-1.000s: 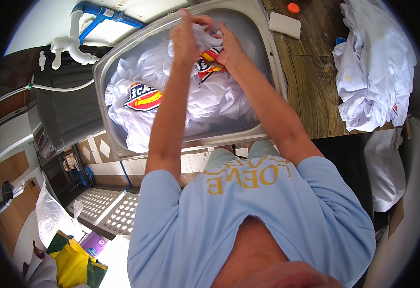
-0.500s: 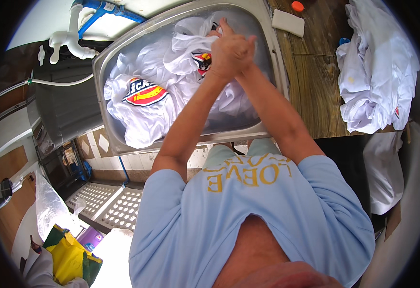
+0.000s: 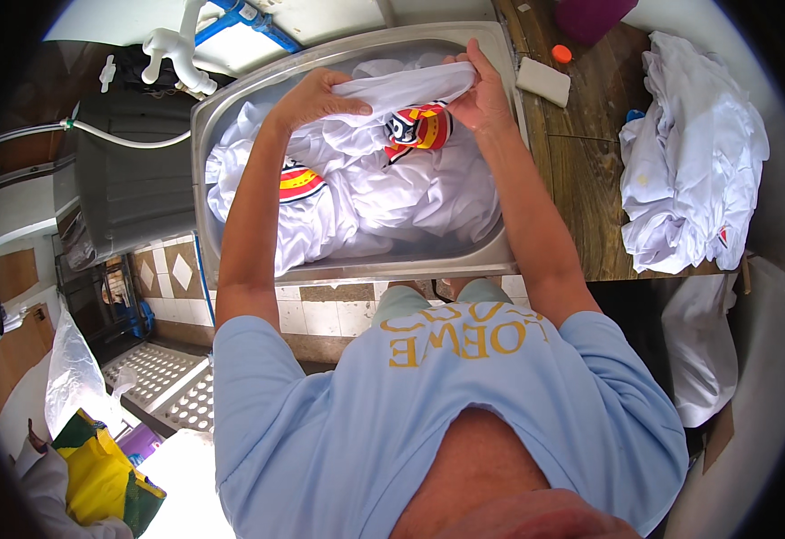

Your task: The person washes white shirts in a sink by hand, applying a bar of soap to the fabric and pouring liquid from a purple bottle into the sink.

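A grey metal sink point(image 3: 392, 267) holds wet white shirts point(image 3: 357, 211) with red, yellow and black printed logos, sitting in cloudy water. Stretched between my two hands is a section of one white shirt point(image 3: 401, 90), its logo hanging just below. My left hand point(image 3: 319, 97) pinches the cloth at its left end, thumb on top. The other end is gripped by my right hand point(image 3: 484, 97), whose thumb points up and away; some of its fingers are hidden by cloth.
Right of the sink, a wooden counter point(image 3: 581, 180) bears a white soap bar point(image 3: 543, 83), an orange cap point(image 3: 561, 54), a purple container point(image 3: 595, 18) and a heap of white shirts point(image 3: 689, 162). A white tap point(image 3: 175, 49) stands at the far left. A yellow-green bag point(image 3: 96, 476) lies lower left.
My hands were clasped together over the shirts. They have parted, the left one moving left, and now spread a shirt section between them. The view has shifted slightly.
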{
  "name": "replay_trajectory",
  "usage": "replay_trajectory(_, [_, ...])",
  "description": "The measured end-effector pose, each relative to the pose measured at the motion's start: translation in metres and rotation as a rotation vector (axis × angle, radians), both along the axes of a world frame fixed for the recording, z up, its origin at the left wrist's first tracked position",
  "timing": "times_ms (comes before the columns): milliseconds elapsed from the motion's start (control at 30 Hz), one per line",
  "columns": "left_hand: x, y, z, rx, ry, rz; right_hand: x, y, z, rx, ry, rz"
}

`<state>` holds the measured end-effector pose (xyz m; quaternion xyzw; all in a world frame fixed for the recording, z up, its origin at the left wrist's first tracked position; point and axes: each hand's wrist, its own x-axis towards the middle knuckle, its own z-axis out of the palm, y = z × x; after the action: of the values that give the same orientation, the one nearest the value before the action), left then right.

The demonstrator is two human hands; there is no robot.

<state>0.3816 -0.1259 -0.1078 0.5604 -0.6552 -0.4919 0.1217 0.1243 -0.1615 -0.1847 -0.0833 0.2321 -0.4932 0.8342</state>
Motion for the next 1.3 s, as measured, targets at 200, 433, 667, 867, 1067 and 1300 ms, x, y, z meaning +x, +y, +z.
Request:
replay_trajectory(200, [-0.101,0.023,-0.011,-0.201,1.146,0.321,0.051,0.017,-0.009,0.123,0.063,0.145])
replay_trajectory(433, [-0.152,0.007,-0.071,-1.029,-0.016,0.408,0.055,0.035,-0.05,0.012,-0.293,-0.039])
replay_trajectory(667, [-0.128,-0.035,-0.074,-1.028,0.097,0.492,0.059,0.017,-0.092,-0.256,-0.881,0.213])
replay_trajectory(867, [-0.074,-0.027,-0.077,-0.774,0.254,0.745,0.048,0.036,0.009,0.185,0.09,0.019])
replay_trajectory(1067, [-0.013,0.006,-0.047,0.087,0.901,0.686,0.015,0.019,0.008,-0.065,0.265,-0.006])
replay_trajectory(1300, [-0.014,0.032,-0.048,0.003,0.97,0.734,0.011,0.025,0.017,-0.254,0.177,0.03])
